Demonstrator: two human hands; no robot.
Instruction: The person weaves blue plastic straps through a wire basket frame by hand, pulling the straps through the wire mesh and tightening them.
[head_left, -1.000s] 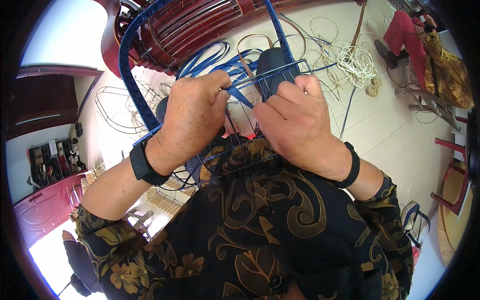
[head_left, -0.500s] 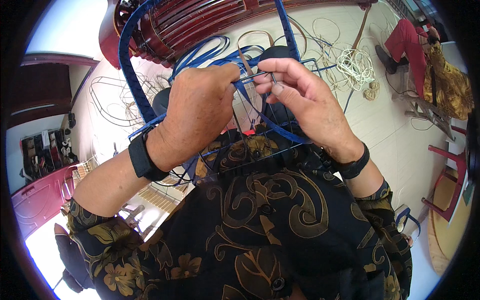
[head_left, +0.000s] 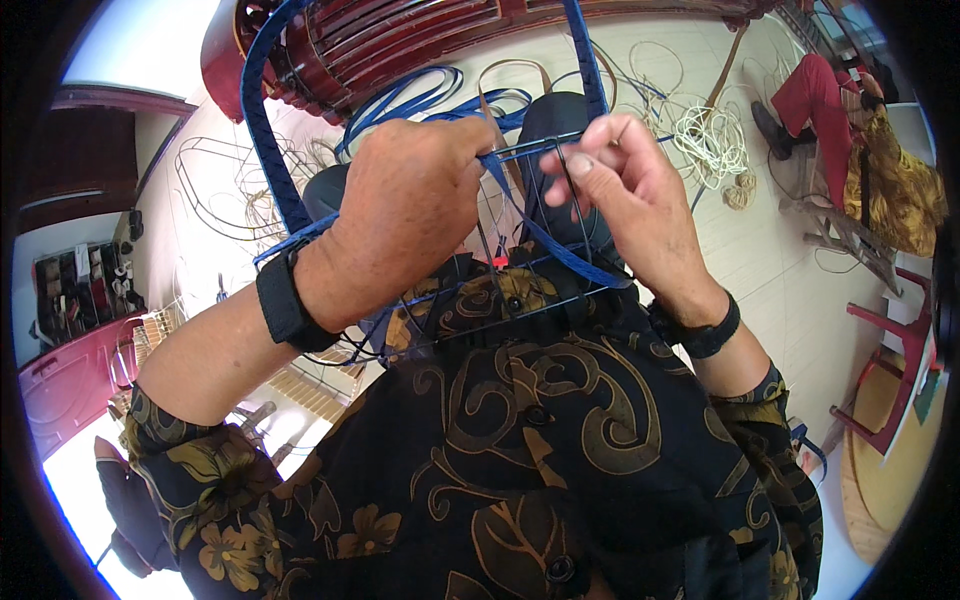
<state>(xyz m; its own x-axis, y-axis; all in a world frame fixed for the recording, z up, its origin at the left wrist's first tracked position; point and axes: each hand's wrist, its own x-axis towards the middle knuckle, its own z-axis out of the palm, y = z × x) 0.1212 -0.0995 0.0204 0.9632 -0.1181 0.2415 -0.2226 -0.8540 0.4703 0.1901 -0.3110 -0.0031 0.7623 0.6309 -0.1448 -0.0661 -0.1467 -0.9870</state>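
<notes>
A wire basket frame (head_left: pixel 520 318) with a tall handle (head_left: pixel 262 130) wrapped in blue strip sits against my lap. My left hand (head_left: pixel 405 205) is closed on its far rim, with a blue strip (head_left: pixel 555 250) coming out from under the fingers. That strip loops down and to the right, toward the space below my right hand (head_left: pixel 640 205). My right fingers are loosely curled and slightly blurred beside an upright wire, thumb apart from them; nothing shows held there. Thin wires run down from the rim between my hands.
Coils of blue strip (head_left: pixel 400 100) lie on the floor before a dark red wooden bench (head_left: pixel 400 50). Pale cord (head_left: pixel 712 140) is heaped at the right, near a seated person's red trouser leg (head_left: pixel 815 120). A red stool (head_left: pixel 900 340) stands at the far right.
My right hand has moved slightly right, away from my left, and its fingers have loosened from their pinch at the rim. My left hand keeps its grip, shifted slightly right.
</notes>
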